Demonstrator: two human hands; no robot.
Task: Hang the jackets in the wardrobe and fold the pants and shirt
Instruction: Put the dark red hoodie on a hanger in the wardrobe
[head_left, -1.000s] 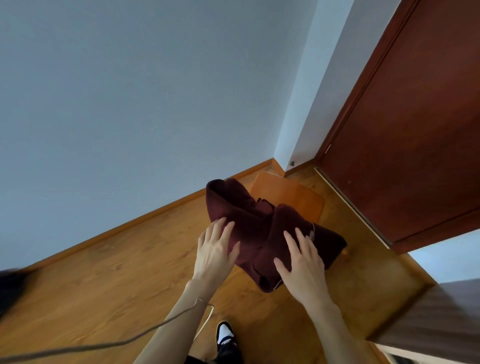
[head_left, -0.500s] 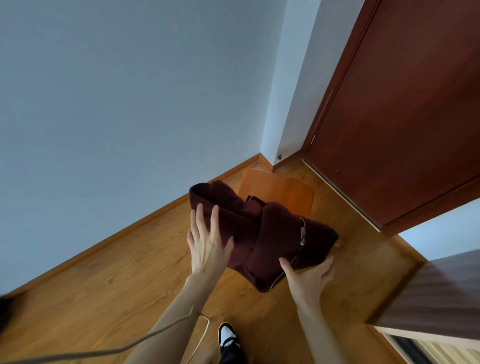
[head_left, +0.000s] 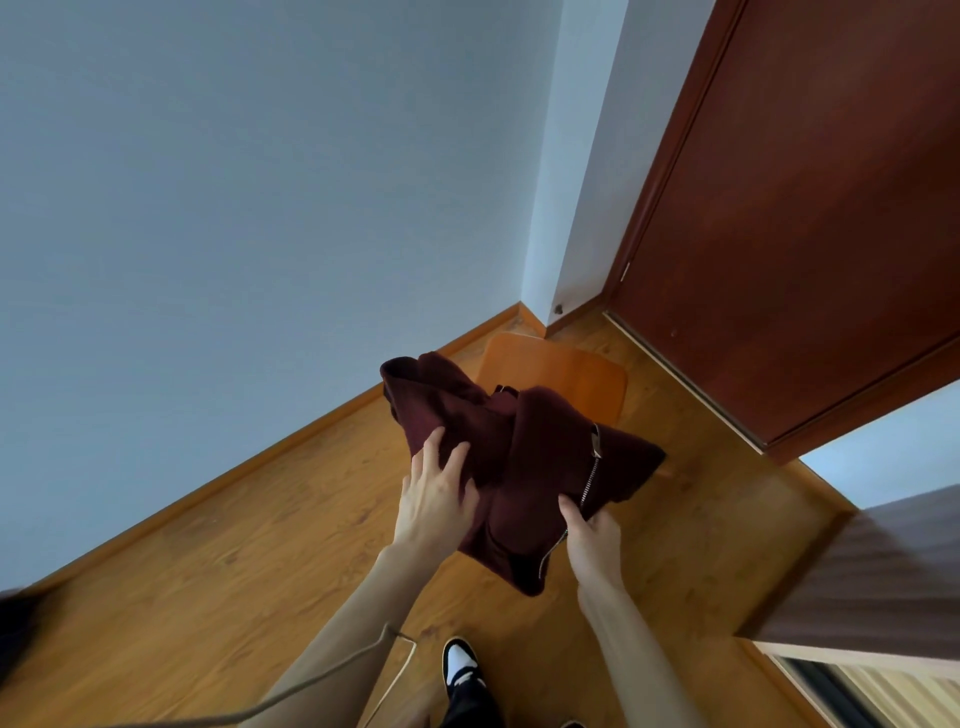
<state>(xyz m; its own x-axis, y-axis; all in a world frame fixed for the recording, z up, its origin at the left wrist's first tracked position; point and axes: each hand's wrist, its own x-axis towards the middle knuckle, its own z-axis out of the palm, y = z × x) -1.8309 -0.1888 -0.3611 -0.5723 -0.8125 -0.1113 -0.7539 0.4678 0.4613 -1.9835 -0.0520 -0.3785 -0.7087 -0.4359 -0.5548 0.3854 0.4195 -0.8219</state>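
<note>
Maroon jacket (head_left: 519, 467), bunched on an orange chair (head_left: 561, 374), long axis running from upper left to lower right; right hand (head_left: 592, 540) pinches its near zipper edge; left hand (head_left: 434, 499) rests flat, fingers straight, on its left side; door (head_left: 805, 208) stands beyond on the right.

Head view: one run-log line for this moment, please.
stage: picking up jacket | left hand: flat on maroon jacket | right hand: gripping its zipper edge | jacket on: orange chair

Blue-grey wall (head_left: 234, 208), wooden floor (head_left: 208, 571), brown door (head_left: 805, 208)
</note>
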